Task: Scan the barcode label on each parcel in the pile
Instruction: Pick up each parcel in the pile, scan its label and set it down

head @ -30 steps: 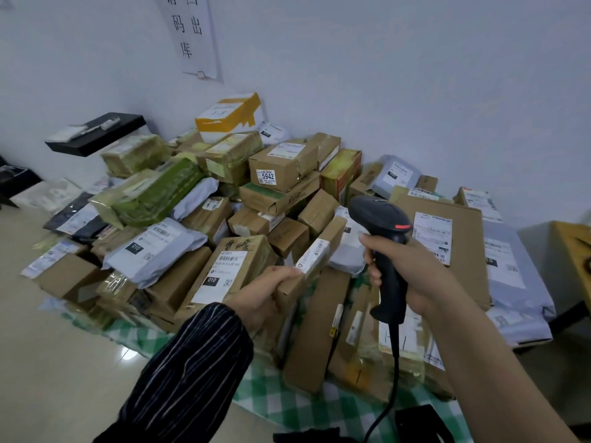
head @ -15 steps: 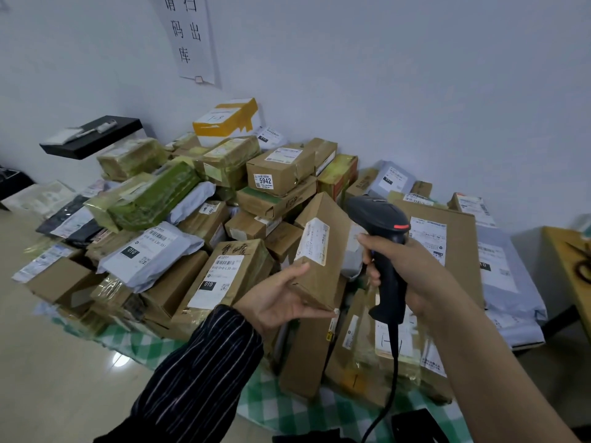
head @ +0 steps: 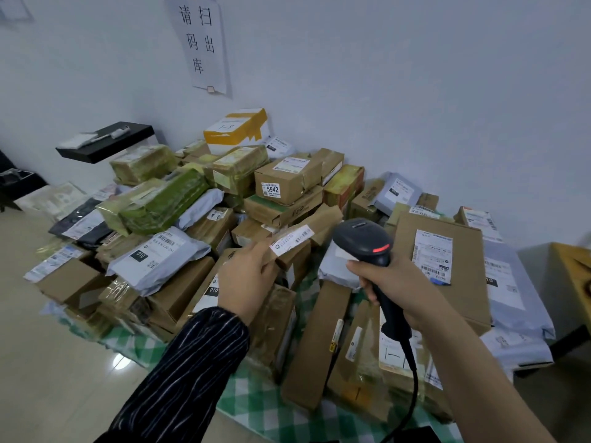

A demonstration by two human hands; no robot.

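Hands: left [head: 248, 282] grips parcel [head: 323, 223] w/ barcode label [head: 291, 239], right [head: 393, 282] grips scanner [head: 364, 241] — box [head: 294, 179]: 5942.

I read a paper wall sign [head: 200, 43] at 11 o'clock, in black characters: 请扫码出库. At 12 o'clock, near centre, a brown box [head: 287, 177] carries a white sticker [head: 272, 189] numbered 5942. At 9 o'clock a grey mailer bag [head: 179, 257] shows a black tag [head: 139, 254] reading 010. The slim parcel [head: 324, 225] at centre has a barcode label [head: 292, 238] too blurred for me to read.
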